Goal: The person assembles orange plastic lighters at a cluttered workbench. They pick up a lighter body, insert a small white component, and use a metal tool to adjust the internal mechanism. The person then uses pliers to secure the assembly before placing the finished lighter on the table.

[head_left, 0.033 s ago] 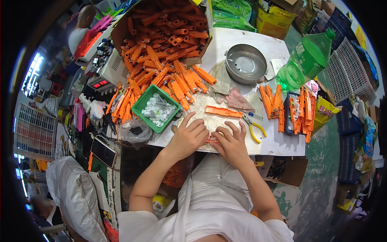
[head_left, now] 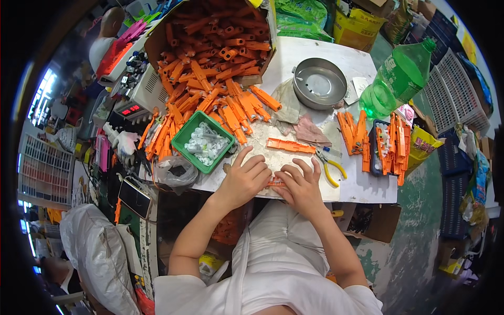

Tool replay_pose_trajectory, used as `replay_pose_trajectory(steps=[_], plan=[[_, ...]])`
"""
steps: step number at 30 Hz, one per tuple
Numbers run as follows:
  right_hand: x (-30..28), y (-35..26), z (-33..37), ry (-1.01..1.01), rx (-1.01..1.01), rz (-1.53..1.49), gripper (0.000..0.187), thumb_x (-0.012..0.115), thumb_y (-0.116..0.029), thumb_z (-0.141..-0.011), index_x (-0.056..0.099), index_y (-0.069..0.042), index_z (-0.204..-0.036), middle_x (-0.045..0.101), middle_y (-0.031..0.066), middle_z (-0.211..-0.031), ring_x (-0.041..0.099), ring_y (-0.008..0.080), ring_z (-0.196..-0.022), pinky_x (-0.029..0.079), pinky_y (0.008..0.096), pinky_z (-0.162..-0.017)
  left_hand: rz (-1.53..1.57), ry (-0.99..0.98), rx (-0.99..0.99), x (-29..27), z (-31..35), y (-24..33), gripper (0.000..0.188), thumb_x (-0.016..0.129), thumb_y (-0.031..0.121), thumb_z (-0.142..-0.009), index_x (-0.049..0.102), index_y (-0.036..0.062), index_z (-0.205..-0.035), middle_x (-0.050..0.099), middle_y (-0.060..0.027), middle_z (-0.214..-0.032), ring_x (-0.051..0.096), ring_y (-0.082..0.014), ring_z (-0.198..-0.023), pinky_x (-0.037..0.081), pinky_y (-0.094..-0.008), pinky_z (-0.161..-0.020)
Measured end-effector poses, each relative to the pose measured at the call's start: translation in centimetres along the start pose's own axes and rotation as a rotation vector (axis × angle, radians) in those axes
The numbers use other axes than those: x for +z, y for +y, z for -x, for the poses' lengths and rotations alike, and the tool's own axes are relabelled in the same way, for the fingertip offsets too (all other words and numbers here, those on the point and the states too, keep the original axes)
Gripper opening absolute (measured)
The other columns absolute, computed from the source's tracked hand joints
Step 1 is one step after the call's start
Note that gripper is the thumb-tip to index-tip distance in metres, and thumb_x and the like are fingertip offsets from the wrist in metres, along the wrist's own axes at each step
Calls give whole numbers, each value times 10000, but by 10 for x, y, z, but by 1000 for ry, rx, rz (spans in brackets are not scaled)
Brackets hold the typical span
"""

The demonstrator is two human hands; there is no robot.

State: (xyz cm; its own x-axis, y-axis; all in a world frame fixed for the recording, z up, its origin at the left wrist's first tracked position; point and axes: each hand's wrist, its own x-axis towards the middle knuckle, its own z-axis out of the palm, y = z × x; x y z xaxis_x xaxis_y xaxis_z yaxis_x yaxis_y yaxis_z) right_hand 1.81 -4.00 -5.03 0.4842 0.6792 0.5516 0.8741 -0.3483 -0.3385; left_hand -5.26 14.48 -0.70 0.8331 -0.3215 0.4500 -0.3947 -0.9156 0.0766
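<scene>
At the front edge of the white table, my left hand (head_left: 245, 177) and my right hand (head_left: 300, 186) both grip a small orange plastic casing part (head_left: 276, 181). Fingers hide most of it; a little metallic detail shows between the hands. Just beyond lies a long, open orange casing half (head_left: 291, 145). Yellow-handled pliers (head_left: 332, 168) rest beside my right hand. To the left of my left hand stands a green tray (head_left: 181, 140) holding small white and clear plastic pieces (head_left: 203, 143).
A heap of orange casings (head_left: 226, 68) spills from a carton at the far left. At the back are a metal bowl (head_left: 336, 98) and a rag (head_left: 311, 130). A green bottle (head_left: 395, 79) and a dark bin (head_left: 376, 163) with casings stand right; a clear plastic bag (head_left: 178, 170) lies left.
</scene>
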Motion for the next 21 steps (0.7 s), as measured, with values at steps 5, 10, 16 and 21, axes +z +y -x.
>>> replay_pose_trajectory(steps=[5,10,16,21], plan=[[-8,-4,2,144,30,-35,278,730,-314,-728,654,-156,-944,551,-5,-1008,454,218,-1105,222,497,-1040,164,137,-29,-7,-9,13,171,719,94,-720,633,62,-864,593,-40,-868,572,-214,-936,378,-494,-998],[-36,-8,9,160,196,-264,237,743,-218,-716,668,-125,-921,572,12,-977,465,243,-1065,285,437,-993,219,170,17,-12,-26,28,194,721,107,-726,632,67,-894,595,-38,-874,578,-210,-926,383,-495,-996],[-90,16,36,125,467,-636,148,704,-172,-789,667,-51,-867,589,46,-977,468,244,-1039,344,350,-932,310,117,266,0,-71,60,201,746,86,-691,629,90,-854,606,-23,-884,585,-194,-932,393,-493,-990],[-127,39,83,339,776,-885,84,661,-84,-822,623,-9,-818,561,53,-946,511,174,-927,387,279,-855,405,124,513,21,-120,97,186,744,141,-719,632,95,-860,605,-10,-876,598,-178,-942,422,-474,-974]])
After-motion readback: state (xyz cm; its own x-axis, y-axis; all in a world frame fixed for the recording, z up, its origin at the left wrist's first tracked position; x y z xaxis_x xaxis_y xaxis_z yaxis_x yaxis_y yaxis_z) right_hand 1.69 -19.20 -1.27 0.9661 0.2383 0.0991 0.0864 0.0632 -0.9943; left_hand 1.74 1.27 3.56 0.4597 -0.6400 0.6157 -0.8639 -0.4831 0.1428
